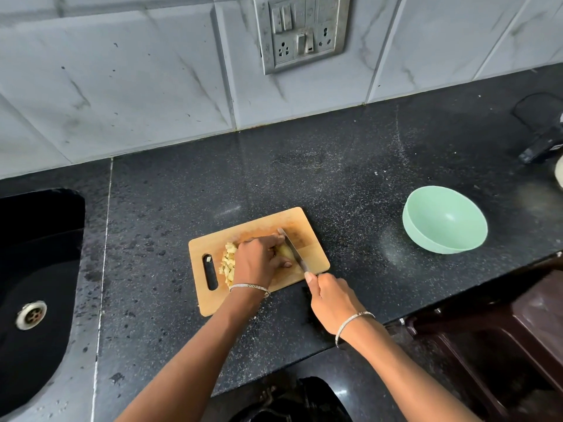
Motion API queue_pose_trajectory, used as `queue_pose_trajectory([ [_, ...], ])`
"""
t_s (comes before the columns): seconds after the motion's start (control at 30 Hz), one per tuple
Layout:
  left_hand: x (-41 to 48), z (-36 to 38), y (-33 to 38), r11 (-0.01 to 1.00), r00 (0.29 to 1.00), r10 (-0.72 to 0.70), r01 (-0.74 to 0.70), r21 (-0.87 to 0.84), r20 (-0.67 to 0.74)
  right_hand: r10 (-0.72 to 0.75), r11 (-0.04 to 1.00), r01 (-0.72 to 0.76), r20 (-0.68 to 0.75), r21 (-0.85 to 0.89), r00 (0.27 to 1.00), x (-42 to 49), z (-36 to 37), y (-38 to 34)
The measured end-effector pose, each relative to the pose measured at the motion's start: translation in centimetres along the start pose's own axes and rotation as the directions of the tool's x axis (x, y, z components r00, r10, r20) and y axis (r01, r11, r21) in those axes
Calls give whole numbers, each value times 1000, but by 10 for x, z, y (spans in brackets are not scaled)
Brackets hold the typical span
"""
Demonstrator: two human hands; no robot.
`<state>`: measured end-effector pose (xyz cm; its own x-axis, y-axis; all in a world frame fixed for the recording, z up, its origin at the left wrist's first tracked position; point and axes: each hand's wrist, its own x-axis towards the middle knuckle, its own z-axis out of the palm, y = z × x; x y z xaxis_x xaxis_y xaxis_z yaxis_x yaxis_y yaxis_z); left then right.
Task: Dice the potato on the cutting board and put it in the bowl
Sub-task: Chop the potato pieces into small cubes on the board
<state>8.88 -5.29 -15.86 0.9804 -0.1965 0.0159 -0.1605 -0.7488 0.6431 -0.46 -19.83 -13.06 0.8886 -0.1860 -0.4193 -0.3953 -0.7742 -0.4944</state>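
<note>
Wooden board (pixel 265 222) on black counter (pixel 335 178): left hand (pixel 259 260) clamps potato (pixel 283 251), right hand (pixel 330 296) grips knife (pixel 294 248); dice (pixel 228 263) heaped left, green bowl (pixel 444 217) well right, sink (pixel 39 269) far left.

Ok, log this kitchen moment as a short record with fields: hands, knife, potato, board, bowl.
left hand: holds the uncut potato piece down on the cutting board
right hand: grips the knife, blade against the potato piece
diced pieces: piled on the cutting board, left of the left hand
bowl: green, empty, on the counter right of the cutting board
sink: at the counter's left end
progress: dicing part done, nothing in the bowl yet
</note>
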Motion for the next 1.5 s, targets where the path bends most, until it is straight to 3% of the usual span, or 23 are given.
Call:
queue_pose_trajectory([
  [0.27, 8, -7, 0, 994, 995, 56, -63, 93, 83, 11, 997, -17, -86, -70, 996, 16, 8, -23],
  [0.47, 20, -14, 6, 928, 939, 244, -299, 224, 241, 9, 995, -21, -123, -95, 992, 12, 11, -24],
  [0.67, 32, -17, 14, 864, 900, 224, -361, 351, 373, 18, 993, -34, -140, -113, 990, 7, 13, -24],
  [0.9, 32, -17, 16, 891, 897, 196, -331, 310, 397, 24, 987, -45, -140, -152, 990, -9, 17, -16],
  [1.13, 29, -19, 13, 938, 905, 191, -283, 202, 380, 46, 978, -55, -51, -200, 998, -45, -11, 21],
  [1.3, 20, -19, 4, 979, 956, 157, -184, 89, 247, 18, 984, -29, -64, -175, 998, -37, -43, 18],
  [1.4, 11, -16, 3, 999, 994, 46, -47, 8, 101, -9, 992, -2, -88, -125, 996, -26, -30, 2],
  [1.5, 3, -12, 6, 997, 997, -53, 56, -58, 55, -4, 997, -2, -77, -73, 997, -18, -10, -8],
])
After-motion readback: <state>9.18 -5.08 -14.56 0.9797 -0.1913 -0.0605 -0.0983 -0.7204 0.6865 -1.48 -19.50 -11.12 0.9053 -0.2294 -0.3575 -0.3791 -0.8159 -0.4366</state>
